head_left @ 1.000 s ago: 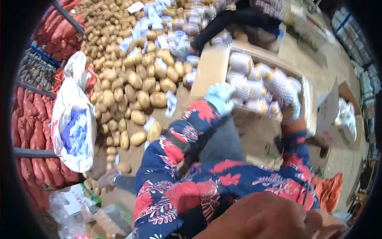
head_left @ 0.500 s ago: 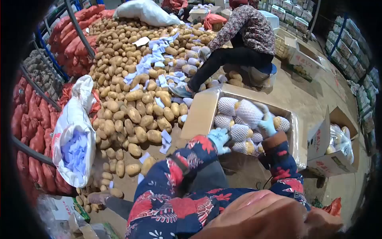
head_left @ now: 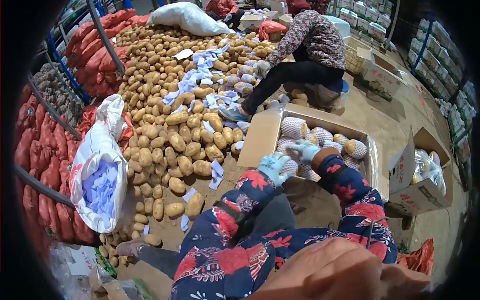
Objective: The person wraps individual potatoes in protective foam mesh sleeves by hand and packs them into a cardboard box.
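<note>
A cardboard box [head_left: 381, 175] lined with clear plastic holds several potatoes in white foam nets [head_left: 293, 128]. My left hand [head_left: 274, 166], in a light blue glove, is at the box's near left corner, fingers spread and nothing seen in it. Over the left part of the box is my right hand [head_left: 304, 149], gloved too, its fingers reaching left above the netted potatoes; whether it grips one is unclear. Left of the box lies a large heap of loose potatoes [head_left: 176, 141], with blue-purple foam nets [head_left: 205, 61] scattered on it.
A white sack [head_left: 102, 187] of purple nets stands left, beside red mesh sacks [head_left: 42, 165]. Another person [head_left: 317, 42] sits beyond the box. An open carton [head_left: 420, 197] with bagged potatoes is at the right. Another carton [head_left: 380, 80] stands behind.
My right hand has moved left from the right side of the box and off the netted potato it was holding. My left hand remains near the box's corner. The view has shifted slightly.
</note>
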Demonstrator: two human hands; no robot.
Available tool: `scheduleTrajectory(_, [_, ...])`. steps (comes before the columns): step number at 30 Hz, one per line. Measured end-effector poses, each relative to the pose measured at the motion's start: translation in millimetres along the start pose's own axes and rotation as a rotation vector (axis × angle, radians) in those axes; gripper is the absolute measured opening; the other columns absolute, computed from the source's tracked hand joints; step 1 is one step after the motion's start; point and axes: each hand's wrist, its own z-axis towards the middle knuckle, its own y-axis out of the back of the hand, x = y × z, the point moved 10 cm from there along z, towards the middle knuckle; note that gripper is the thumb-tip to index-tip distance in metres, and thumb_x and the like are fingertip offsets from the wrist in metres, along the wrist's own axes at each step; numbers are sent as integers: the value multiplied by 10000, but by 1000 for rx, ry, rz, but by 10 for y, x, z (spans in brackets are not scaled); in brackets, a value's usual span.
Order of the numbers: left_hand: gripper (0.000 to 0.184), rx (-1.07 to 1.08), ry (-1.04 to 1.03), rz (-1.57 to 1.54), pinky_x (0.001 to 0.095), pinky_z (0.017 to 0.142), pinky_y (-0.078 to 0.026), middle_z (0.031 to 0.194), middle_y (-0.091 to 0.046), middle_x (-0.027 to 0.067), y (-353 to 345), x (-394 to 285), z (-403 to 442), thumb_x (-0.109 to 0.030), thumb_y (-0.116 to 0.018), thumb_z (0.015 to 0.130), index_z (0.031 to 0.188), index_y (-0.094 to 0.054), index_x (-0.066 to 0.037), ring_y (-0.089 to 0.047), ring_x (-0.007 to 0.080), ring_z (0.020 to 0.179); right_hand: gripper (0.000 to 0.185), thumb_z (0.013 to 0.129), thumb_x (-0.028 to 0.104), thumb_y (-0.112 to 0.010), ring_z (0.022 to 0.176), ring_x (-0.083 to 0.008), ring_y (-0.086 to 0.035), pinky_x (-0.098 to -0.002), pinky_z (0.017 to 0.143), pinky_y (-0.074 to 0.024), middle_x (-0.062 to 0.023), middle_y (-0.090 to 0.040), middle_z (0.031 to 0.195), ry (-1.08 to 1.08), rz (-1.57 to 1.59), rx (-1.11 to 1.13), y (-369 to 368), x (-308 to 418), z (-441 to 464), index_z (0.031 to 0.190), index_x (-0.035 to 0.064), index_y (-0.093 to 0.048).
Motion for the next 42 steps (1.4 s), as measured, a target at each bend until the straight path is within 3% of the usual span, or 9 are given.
scheduleTrajectory(6, [390,-344,271,126,435,861,-388,1081,-530,119,799,423,-1538,-267,-654,695,1040,-580,-101,-490,328,1013,544,677,45,-571,1111,-377,-434,-437,959,-354,-195,-464,1206,418,205,-410,1252,1752,-165,1209,134,-498])
scheduleTrajectory(14, [310,-659,1073,514,411,831,-435,1014,-541,192,1298,1033,-5235,-166,-616,726,1012,-579,-53,-525,361,943,423,732,-12,-510,1165,-308,-441,-359,979,-353,-151,-497,1210,909,610,-475,865,3989,272,1134,103,-575])
scheduleTrajectory(16, [275,-627,1218,317,409,805,-453,984,-553,198,1560,529,-5449,-188,-593,753,993,-593,-53,-547,350,887,391,746,30,-555,1139,-290,-470,-341,965,-366,-144,-516,1187,906,625,-440,641,4234,355,1130,97,-577])
scheduleTrajectory(19, [294,189,1897,291,401,797,-474,1033,-568,204,892,822,-6186,-241,-549,780,1015,-610,-76,-574,338,946,352,771,106,-601,1091,-256,-512,-327,910,-412,-123,-533,1166,803,572,-378,239,4134,388,1123,101,-582])
scheduleTrajectory(20, [294,187,1909,279,401,797,-474,1033,-568,204,735,911,-6353,-241,-549,780,1015,-610,-76,-574,338,946,352,771,106,-601,1091,-256,-512,-327,910,-412,-123,-533,1166,810,572,-364,33,4066,445,1123,101,-582])
scheduleTrajectory(22, [315,-92,1010,70,413,828,-466,1115,-545,224,165,1124,-6217,-246,-529,794,1037,-612,-64,-557,344,1009,328,794,130,-592,1041,-255,-543,-321,868,-442,-116,-554,1132,586,574,-57,-867,4082,739,1121,103,-579])
scheduleTrajectory(26, [424,793,1318,139,397,797,-461,1046,-582,144,-21,1206,-5628,-432,-603,748,1031,-609,-117,-565,288,993,314,801,155,-599,907,-241,-600,-324,785,-481,-120,-584,1062,398,600,218,-1273,3927,821,1108,91,-582])
scheduleTrajectory(36, [260,620,1320,155,443,875,-375,1089,-576,66,-795,1777,-5341,-230,-560,784,1026,-631,-167,-542,240,1050,352,798,261,-577,886,-292,-604,-382,799,-461,-161,-591,1027,392,461,386,-1409,3885,739,1110,97,-571])
scheduleTrajectory(42, [229,-289,1538,-458,362,706,-454,879,-640,100,-25,1422,-4995,-247,-659,761,902,-641,-67,-609,223,799,464,747,255,-626,1029,-320,-522,-398,858,-429,-166,-531,1118,560,190,306,-1402,4199,581,1181,133,-517])
